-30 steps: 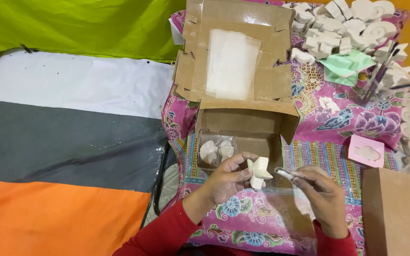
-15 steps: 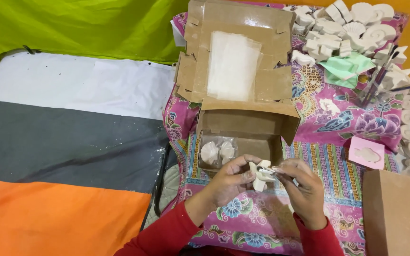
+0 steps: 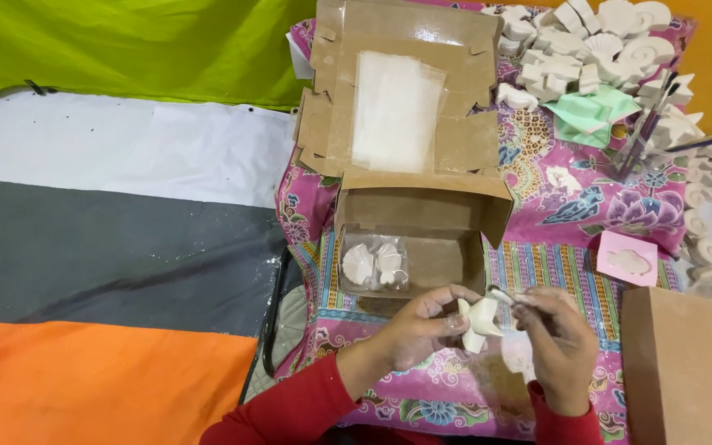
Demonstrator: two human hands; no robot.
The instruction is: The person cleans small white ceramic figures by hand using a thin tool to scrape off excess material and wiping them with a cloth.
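Closed brown box (image 3: 677,363) cut off; forearms too.

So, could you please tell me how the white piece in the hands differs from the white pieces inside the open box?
The star-shaped piece is bare and pinched by the left hand in the air, with the right hand touching a thin tool to it. The boxed pieces look rounder, shell-like, sit wrapped in clear plastic, and rest in the cardboard box. Both are plain white moulded figures.
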